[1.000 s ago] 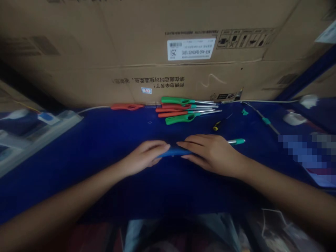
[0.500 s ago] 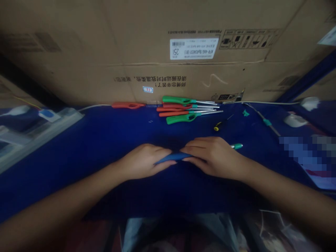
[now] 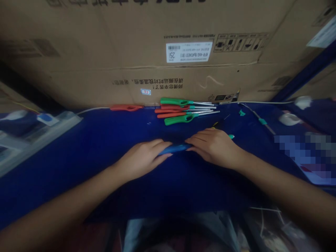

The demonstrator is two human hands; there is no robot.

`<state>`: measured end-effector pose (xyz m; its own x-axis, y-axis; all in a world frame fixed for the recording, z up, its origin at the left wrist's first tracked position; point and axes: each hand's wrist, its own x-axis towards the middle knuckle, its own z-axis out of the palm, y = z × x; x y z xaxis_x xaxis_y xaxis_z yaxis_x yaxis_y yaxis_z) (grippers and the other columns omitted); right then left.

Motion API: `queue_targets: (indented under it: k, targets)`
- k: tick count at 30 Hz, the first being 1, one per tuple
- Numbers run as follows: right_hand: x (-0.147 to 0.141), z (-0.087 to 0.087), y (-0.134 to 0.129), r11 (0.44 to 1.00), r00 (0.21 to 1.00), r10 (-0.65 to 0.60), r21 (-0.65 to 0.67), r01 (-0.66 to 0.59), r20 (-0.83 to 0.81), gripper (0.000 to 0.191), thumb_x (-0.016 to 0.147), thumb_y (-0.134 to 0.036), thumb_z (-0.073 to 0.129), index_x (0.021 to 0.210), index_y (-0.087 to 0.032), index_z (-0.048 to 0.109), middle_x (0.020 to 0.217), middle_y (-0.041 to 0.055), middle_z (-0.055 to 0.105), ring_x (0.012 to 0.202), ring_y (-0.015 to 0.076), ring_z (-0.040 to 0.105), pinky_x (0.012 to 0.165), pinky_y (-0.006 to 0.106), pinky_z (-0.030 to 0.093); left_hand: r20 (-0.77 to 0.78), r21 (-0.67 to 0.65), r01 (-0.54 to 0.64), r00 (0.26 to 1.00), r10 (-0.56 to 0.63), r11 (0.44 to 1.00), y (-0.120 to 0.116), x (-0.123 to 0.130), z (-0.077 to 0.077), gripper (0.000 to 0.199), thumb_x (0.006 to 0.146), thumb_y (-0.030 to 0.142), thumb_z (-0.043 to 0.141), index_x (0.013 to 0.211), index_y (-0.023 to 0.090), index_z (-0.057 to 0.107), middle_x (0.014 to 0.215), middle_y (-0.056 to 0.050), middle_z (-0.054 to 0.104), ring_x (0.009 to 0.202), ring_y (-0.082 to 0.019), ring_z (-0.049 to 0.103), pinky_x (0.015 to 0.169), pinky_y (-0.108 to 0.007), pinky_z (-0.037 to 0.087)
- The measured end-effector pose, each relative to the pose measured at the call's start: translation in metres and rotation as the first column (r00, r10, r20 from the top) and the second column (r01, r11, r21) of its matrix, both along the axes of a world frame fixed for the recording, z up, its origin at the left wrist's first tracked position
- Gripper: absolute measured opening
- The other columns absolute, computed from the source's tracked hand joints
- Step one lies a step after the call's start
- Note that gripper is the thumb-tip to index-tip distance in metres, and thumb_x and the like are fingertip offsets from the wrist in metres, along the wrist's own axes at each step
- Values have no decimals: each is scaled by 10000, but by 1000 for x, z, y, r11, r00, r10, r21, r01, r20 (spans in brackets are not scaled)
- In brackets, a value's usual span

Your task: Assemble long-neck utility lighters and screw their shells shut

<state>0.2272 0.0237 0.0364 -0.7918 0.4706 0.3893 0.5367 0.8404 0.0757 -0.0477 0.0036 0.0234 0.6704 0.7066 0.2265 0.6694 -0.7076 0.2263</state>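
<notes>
Between my two hands is a blue handle-like piece point(image 3: 175, 148), lying roughly level over the blue table surface point(image 3: 105, 140). My left hand point(image 3: 144, 157) is closed on its left end, fingers above and thumb below. My right hand point(image 3: 214, 147) grips the right end. Just beyond my right hand a small green tip point(image 3: 231, 136) shows; whether it belongs to the blue piece cannot be made out. A yellow-and-black item point(image 3: 215, 125) is partly hidden behind my right hand.
Several red and green lighters point(image 3: 177, 120) lie against a cardboard wall point(image 3: 131, 52). One red lighter point(image 3: 126, 107) lies left of them. A clear plastic bin point(image 3: 52, 129) stands left. A teal scrap point(image 3: 242, 112) and white roll point(image 3: 289, 119) are at right.
Both hands and the blue piece have moved slightly away from me, toward the lighters. My right hand now covers much of the yellow-and-black item. The camera view has shifted a little.
</notes>
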Motion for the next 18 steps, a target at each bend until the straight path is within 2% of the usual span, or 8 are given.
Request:
queue_targets:
  k: [4,6,9,13,18]
  targets:
    - [4,2,9,999,998,34,-19,-34,44,286,995,-368,550,1150,-169,685,1026,78,748,922,215,666,831,348,457,12,-34,-44,999,45,998,-2,4,0,317,1028,382,474,1262,221,615,1120,-55,692,940,-209,708,816,-313,565]
    - [10,6,14,1000,998,-17,-17,18,67,360,958,-393,610,1241,-174,645,1153,103,718,1043,247,643,909,381,444,20,-32,-65,998,65,997,1,1,1,306,1024,379,481,1232,213,632,1110,-58,694,939,-213,705,808,-316,562]
    - [25,10,23,987,980,-161,41,157,119,470,910,-346,671,1331,-157,583,1267,136,666,1153,303,604,968,437,424,26,-30,-106,994,107,994,9,-7,4,307,1019,381,481,1208,203,645,1094,-58,697,907,-215,702,766,-320,556]
    - [43,11,37,953,948,-294,116,280,120,443,884,-254,672,1305,-142,592,1222,151,685,1122,333,619,930,466,440,69,-4,-163,984,163,987,16,-14,7,333,1019,400,463,1203,201,656,1056,-58,700,873,-204,691,743,-311,541]
    - [51,12,46,937,942,-328,149,315,71,262,909,-205,609,1156,-147,671,1058,128,738,1027,312,656,879,443,452,109,-7,-177,978,177,984,17,-16,10,332,1014,400,467,1210,213,658,1038,-52,699,845,-187,681,703,-277,532]
